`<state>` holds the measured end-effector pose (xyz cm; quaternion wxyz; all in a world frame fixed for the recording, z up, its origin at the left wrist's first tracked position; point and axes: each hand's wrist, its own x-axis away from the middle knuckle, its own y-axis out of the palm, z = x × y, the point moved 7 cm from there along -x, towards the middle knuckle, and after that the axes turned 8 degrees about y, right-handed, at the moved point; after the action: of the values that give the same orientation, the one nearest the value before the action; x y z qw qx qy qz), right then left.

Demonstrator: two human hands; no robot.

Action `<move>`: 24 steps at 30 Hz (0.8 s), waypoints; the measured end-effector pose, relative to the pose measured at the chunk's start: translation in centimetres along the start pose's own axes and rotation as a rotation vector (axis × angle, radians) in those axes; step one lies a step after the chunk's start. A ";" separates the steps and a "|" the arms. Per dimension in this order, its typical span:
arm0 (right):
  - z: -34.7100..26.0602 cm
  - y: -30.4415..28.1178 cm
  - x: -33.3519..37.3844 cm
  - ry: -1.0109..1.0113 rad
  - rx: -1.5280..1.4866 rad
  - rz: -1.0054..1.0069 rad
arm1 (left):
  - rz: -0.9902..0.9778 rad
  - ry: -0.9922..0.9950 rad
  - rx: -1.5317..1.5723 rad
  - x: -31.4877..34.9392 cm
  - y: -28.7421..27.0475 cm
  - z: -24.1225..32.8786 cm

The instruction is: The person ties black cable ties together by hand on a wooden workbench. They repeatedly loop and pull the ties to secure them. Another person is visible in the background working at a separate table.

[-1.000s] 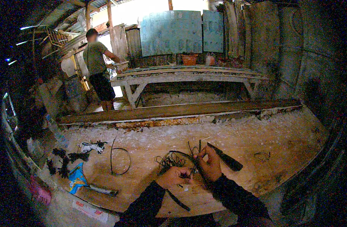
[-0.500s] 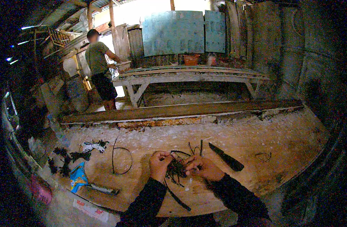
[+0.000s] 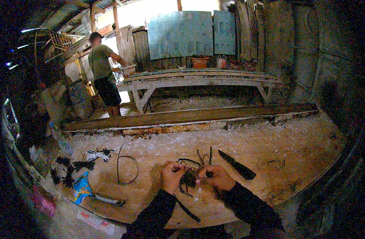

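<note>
A tangled bundle of thin dark cords hangs between my hands, just above the wooden worktable. My left hand pinches its upper left side with thumb and forefinger. Against its right side, my right hand has its fingertips closed on the strands. Loose dark cord ends stick up behind the bundle, and a thicker black strip lies below it toward the near edge. To the right of my right hand lies a dark knife-shaped tool.
At left lie several small black cord bundles, a white cord bundle, a blue packet and a looped cord. A plastic bottle stands farther left. A long board crosses behind; a person stands by another bench.
My left hand has shifted slightly right and its fingers have moved along the top of the bundle. My right fingers have changed their hold a little. The person's arms have moved slightly.
</note>
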<state>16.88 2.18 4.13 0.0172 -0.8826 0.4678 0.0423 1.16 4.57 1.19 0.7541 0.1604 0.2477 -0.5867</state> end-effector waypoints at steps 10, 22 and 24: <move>-0.2 -1.2 -0.2 -0.158 -0.081 0.129 | -0.051 0.000 -0.051 0.0 0.4 1.2; -3.3 -3.5 0.5 -0.487 0.768 0.728 | -0.780 0.018 0.298 3.3 5.7 3.2; -3.0 -3.8 0.1 -0.452 0.668 0.690 | -0.744 0.048 0.347 3.2 5.6 3.7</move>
<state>20.21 4.04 7.03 0.3829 -0.5925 0.7038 0.0833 7.82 1.46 2.14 0.4463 0.1985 0.2039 -0.8484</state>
